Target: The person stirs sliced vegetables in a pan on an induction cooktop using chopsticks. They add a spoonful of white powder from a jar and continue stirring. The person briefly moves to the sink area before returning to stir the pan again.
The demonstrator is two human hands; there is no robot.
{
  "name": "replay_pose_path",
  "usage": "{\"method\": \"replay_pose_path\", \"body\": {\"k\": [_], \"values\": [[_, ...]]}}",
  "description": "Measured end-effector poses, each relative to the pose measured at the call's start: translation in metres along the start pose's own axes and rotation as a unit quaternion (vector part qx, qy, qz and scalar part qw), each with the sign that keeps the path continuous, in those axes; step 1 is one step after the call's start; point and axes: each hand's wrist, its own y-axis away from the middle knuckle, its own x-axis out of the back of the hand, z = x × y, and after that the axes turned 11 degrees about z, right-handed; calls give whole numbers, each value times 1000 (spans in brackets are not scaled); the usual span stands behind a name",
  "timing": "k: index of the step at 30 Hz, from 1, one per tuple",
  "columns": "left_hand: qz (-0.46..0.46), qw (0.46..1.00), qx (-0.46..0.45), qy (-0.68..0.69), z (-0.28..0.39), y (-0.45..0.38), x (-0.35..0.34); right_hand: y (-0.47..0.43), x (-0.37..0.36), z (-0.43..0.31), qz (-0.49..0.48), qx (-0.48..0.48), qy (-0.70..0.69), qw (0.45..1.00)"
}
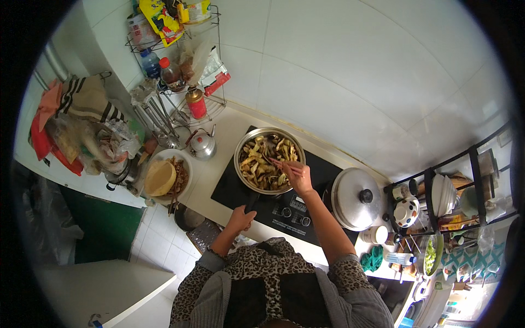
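A frying pan [237,170] with browned strips of food [256,164] stands on the left part of a black glass cooktop [324,168]. My left hand [240,219] grips the dark pan handle [252,202] at the near side. Over the pan's right side, my right hand [300,179] holds reddish chopsticks [281,163], their tips down among the strips. I cannot tell exactly what the food is. A large pot with a domed metal lid [353,199] sits on the cooktop to the right of my right forearm.
Left of the cooktop are a small metal kettle [203,144] and a white bowl [188,164] holding a smaller yellowish bowl [160,178]. A wire rack [220,53] with bottles and packets stands in the back left corner. A black shelf [430,190] with dishes lines the right side.
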Motion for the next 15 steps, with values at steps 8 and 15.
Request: {"method": "replay_pose_path", "body": {"k": [8, 15], "values": [[1, 1000, -19, -5, -1, -1, -2, 21, 50, -30, 43, -40, -21, 998], [-13, 1000, -25, 5, -4, -2, 0, 19, 57, 8, 137, -67, 108, 982]]}}
